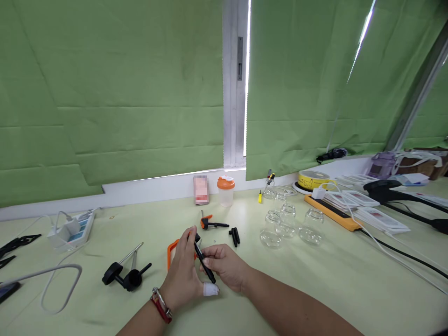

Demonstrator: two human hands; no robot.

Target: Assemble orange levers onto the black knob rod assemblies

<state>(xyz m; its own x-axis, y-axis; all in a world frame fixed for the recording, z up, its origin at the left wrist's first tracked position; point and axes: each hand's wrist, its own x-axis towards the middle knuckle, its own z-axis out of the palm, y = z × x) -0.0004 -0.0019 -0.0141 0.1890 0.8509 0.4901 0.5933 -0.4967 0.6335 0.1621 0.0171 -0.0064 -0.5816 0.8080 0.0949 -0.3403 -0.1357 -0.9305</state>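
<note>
Blinds (115,98): green, hung across the back; window frame (234,121) exposed between them.
Table (315,298): pale green, spread with parts and cables.
Left hand (182,275): curved along the rod, index finger at its upper end, white-wrapped thumb extended near its lower end – whether weight is taken by these fingers cannot be told.
Right hand (227,266): rod pinched between thumb and fingers.
Orange power strip (332,212): laid at right, white adapter plugged in.
Black part with metal rods (128,275): laid left of the hands.
Glass jars (289,221): grouped right of centre.
Lidded cup (226,191): stood near the sill, orange lid.
Black rod (205,262): held tilted between both hands, above the table.
Orange frame (170,252): partly hidden by the left hand – contact cannot be told.
Orange-and-black piece (210,224): laid beyond the hands.
Black pegs (234,237): two, laid side by side.
</note>
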